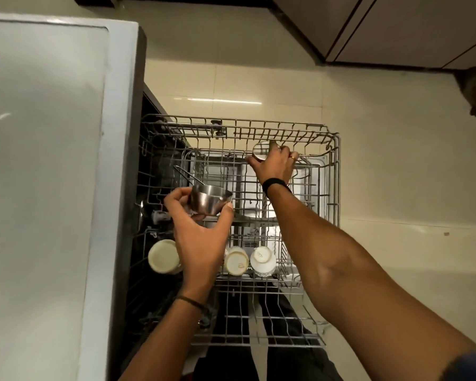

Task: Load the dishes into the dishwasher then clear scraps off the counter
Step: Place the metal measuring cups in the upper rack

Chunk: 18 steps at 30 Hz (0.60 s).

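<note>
While the dishwasher's wire rack stands pulled out over the pale tiled floor, I see the white worktop filling the left side of my view, its edge just beside the rack. Both of the person's arms reach down over the rack. The left hand hovers above the rack's left half with its thumb and fingers curled round a small steel pot, whose thin handle points away toward the dishwasher's dark opening. The right hand, with a black band at the wrist and a ring on one finger, is at the far rail of the rack, fingers wrapped about a pale cup tipped on its side; I cannot tell whether the cup touches the wires. Nearer to me, three light cups sit upside down in the rack: one at the left edge, two more touching side by side.
</note>
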Each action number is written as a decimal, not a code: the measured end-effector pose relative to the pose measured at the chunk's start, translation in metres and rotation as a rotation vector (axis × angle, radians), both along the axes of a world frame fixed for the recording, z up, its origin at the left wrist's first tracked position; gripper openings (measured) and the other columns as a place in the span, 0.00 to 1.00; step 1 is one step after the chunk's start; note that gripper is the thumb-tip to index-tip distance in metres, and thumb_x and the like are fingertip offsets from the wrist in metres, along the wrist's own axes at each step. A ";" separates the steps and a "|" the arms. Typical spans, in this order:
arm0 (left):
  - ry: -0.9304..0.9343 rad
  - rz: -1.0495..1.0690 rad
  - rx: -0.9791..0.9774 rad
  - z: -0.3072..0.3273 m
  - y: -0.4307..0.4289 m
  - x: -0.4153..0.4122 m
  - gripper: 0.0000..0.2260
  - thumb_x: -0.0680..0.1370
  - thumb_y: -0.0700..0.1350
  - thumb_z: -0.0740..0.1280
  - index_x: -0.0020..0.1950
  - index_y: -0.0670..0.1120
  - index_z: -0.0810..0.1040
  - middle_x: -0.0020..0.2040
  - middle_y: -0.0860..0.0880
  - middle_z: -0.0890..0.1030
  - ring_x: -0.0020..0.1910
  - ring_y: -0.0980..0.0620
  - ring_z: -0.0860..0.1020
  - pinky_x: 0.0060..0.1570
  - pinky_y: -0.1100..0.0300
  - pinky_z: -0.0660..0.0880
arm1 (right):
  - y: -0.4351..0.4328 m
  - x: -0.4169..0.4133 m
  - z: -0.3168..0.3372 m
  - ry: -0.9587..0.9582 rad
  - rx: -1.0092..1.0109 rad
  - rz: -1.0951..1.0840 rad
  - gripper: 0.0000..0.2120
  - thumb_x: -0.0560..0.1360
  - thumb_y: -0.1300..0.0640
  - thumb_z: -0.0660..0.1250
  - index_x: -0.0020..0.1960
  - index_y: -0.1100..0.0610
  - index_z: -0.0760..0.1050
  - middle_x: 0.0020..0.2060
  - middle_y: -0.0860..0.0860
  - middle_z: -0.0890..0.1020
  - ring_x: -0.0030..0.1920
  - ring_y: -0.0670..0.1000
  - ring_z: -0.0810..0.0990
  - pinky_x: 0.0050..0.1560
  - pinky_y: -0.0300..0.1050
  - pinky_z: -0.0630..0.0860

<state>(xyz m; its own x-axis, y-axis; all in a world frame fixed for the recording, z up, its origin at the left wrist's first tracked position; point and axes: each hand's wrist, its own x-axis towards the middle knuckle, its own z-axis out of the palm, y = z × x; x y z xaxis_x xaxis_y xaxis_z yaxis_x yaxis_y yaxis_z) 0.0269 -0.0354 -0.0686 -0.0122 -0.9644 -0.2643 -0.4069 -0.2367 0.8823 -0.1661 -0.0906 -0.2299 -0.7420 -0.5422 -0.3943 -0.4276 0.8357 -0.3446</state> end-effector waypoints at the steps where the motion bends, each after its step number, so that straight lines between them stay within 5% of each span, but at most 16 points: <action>1: 0.000 -0.007 0.000 -0.001 -0.002 -0.001 0.26 0.72 0.44 0.77 0.63 0.51 0.66 0.58 0.53 0.74 0.50 0.59 0.78 0.50 0.65 0.77 | 0.001 -0.001 0.000 -0.024 0.008 0.009 0.37 0.70 0.35 0.72 0.71 0.54 0.69 0.66 0.58 0.73 0.70 0.62 0.64 0.68 0.56 0.67; 8: 0.030 -0.034 0.006 -0.016 -0.020 -0.017 0.24 0.75 0.43 0.74 0.66 0.52 0.68 0.61 0.52 0.74 0.53 0.59 0.78 0.47 0.73 0.75 | 0.032 0.004 0.025 -0.243 -0.243 -0.063 0.29 0.76 0.47 0.71 0.74 0.51 0.69 0.77 0.57 0.62 0.77 0.59 0.59 0.74 0.58 0.61; 11: -0.015 -0.037 -0.005 -0.036 -0.035 -0.026 0.23 0.74 0.43 0.74 0.66 0.54 0.71 0.62 0.52 0.70 0.54 0.63 0.76 0.50 0.69 0.77 | 0.054 0.014 0.043 -0.326 -0.376 -0.098 0.24 0.78 0.47 0.69 0.71 0.51 0.72 0.76 0.54 0.65 0.76 0.54 0.62 0.72 0.53 0.67; 14: -0.123 -0.072 -0.011 -0.060 -0.050 -0.034 0.25 0.73 0.47 0.75 0.67 0.56 0.72 0.61 0.51 0.68 0.55 0.55 0.75 0.52 0.65 0.76 | 0.079 0.026 0.064 -0.434 -0.461 -0.132 0.21 0.78 0.46 0.68 0.70 0.49 0.73 0.73 0.51 0.69 0.71 0.50 0.69 0.62 0.40 0.72; 18: -0.286 -0.127 0.015 -0.090 -0.075 -0.048 0.30 0.71 0.53 0.75 0.72 0.57 0.69 0.67 0.50 0.70 0.63 0.50 0.71 0.54 0.56 0.74 | 0.107 0.041 0.082 -0.522 -0.540 -0.192 0.17 0.78 0.47 0.68 0.66 0.47 0.76 0.66 0.46 0.77 0.65 0.46 0.75 0.60 0.45 0.77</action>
